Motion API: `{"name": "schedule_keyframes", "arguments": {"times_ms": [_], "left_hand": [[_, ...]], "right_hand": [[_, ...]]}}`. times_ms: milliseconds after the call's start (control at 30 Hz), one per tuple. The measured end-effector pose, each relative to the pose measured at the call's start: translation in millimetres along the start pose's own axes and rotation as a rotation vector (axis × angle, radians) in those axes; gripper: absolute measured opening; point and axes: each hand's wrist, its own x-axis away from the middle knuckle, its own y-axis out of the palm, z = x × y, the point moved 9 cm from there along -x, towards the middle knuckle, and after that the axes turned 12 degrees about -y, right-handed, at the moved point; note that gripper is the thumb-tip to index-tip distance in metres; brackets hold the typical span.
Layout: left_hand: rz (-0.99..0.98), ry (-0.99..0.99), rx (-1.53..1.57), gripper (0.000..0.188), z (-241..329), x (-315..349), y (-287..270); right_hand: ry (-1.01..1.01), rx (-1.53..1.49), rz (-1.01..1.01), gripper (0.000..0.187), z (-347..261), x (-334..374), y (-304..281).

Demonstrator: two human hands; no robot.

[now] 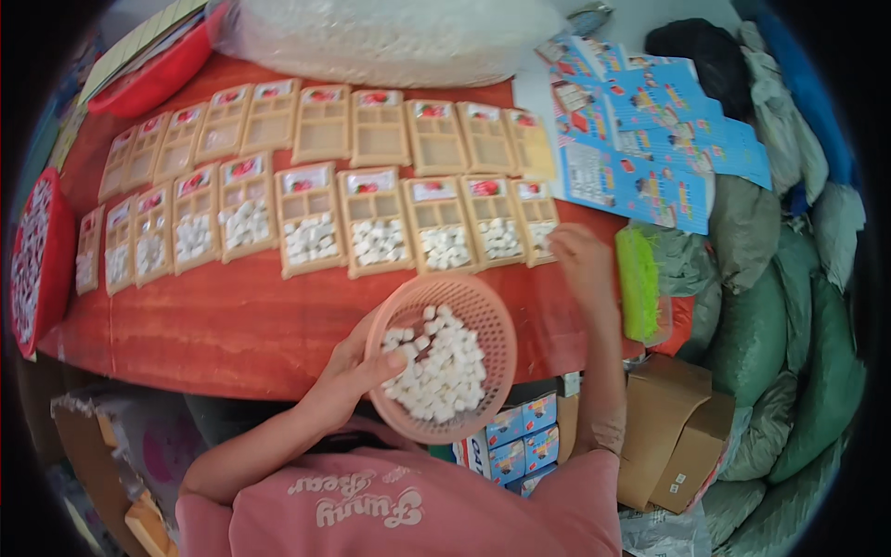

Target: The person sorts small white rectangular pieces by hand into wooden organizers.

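My left hand (365,364) grips the rim of a round pink plastic basket (506,357), with the thumb over its inside. Small white cubes (445,381), like little blocks, cover the basket's bottom. My right hand (583,265) is at the right end of the near row of beige compartment trays, its curled fingers by the last tray (533,218). What those fingers hold, if anything, is hidden. White cubes lie in the near row's large compartments, as in one middle tray (377,239). Far-row trays (379,137) show bare large compartments. Red-and-white packets (373,180) sit at the trays' upper ends.
A red basin (58,265) of small pieces stands at the left edge. Blue printed cards (640,139) overlap at the back right, above a bright green bundle (637,283). A large clear bag (390,42) lies behind the trays. Sacks and a cardboard box (664,432) crowd the right.
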Motion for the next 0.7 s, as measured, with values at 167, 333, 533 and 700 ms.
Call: {"name": "schedule_keyframes", "arguments": {"times_ms": [167,333,533,700], "left_hand": [[0.014,0.041,-0.028,0.074,13.1,-4.3,-3.6],[0.033,0.091,-0.020,0.072,21.9,-2.0,-10.2],[0.085,0.138,0.087,0.064,26.1,6.4,-17.8],[0.117,0.125,0.107,0.059,29.6,6.1,-17.4]], "right_hand": [[-0.051,-0.538,-0.244,0.019,-115.8,-15.6,6.4],[-0.196,-0.115,-0.454,0.059,-187.7,5.4,53.3],[-0.203,-0.161,-0.506,0.064,-204.0,2.9,64.1],[-0.215,-0.427,-0.550,0.057,-200.0,-3.6,73.3]]}}
